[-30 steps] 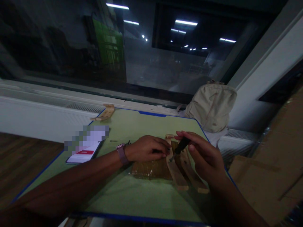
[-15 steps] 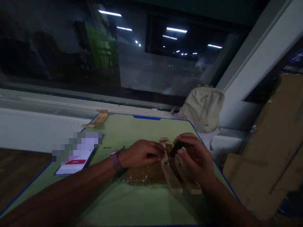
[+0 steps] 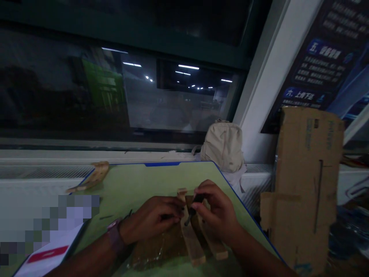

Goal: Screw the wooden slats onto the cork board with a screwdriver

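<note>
My right hand (image 3: 217, 209) grips a small screwdriver (image 3: 198, 198) by its black handle. Its shaft slants down to the left, with the tip at the face of a pale wooden strip (image 3: 192, 242). From the other side, the curled fingers of my left hand (image 3: 154, 219) hold that strip near its upper end; the fingertips are partly hidden. A second wooden strip (image 3: 212, 240) lies close by on the right, beneath my right hand. Both strips rest across a brown, shiny tape-wrapped piece (image 3: 161, 248), which my left hand partly covers.
The green tabletop (image 3: 135, 179) has a blue edge. A wooden piece (image 3: 96, 177) sits at its back left corner, and a partly blurred phone (image 3: 54, 246) at the left. Beyond the table are a beige backpack (image 3: 223, 146) and large cardboard (image 3: 308, 173). A small dark item (image 3: 106, 217) lies left.
The view has shifted, so the table and hands appear lower and farther left. The screwdriver remains at the same strip, and my left hand keeps its place there.
</note>
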`<state>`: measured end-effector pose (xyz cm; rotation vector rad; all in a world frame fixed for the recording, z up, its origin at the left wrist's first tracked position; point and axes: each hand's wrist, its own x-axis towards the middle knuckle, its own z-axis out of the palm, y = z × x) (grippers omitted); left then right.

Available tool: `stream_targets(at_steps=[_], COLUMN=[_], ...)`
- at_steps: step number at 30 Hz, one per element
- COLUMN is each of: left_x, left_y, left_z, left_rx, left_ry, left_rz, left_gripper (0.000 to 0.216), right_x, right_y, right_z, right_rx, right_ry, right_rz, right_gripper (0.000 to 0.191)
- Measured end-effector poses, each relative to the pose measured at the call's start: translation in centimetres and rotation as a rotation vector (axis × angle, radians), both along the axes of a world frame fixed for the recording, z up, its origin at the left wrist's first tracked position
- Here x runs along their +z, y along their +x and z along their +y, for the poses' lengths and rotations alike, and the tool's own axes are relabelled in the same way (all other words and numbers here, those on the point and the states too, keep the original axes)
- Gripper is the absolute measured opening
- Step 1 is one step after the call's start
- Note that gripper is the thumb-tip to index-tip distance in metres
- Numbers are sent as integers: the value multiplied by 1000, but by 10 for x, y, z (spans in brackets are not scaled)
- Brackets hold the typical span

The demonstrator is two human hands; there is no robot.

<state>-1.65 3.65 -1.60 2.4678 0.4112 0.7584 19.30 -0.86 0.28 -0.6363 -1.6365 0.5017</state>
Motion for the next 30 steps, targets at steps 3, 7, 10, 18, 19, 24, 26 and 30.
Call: stream_targets(at_steps=[3, 7, 10, 18, 19, 24, 26, 30], left_x=[-1, 2, 4, -3, -4, -4, -3, 1], left_y=[0, 1, 1, 1, 1, -1, -1, -1], left_z=[0, -2, -2, 0, 0, 0, -1, -1], left_rx=[10, -11, -4, 10, 15, 33, 29, 11], left_ry=[-2, -1, 11, -4, -3, 1, -10, -13], left_rz=[-4, -9, -15, -9, -9, 25, 36, 36], left_gripper=[15, 19, 23, 19, 18, 13, 13, 15], right_x=[0, 0, -1, -8, -10, -11, -7, 1], right_y=[2, 2, 1, 0, -1, -1, 1, 5], right_z=[-1, -4, -4, -1, 0, -1, -2, -5], right_rx=[21, 183, 254, 185, 151, 6, 30, 141], right_ry=[48, -132, -245, -240, -218, -26, 49, 15], right_rz=[-86, -61, 0, 53, 58, 44, -49, -125], right_gripper=[24, 29, 26, 23, 23, 33, 33, 32])
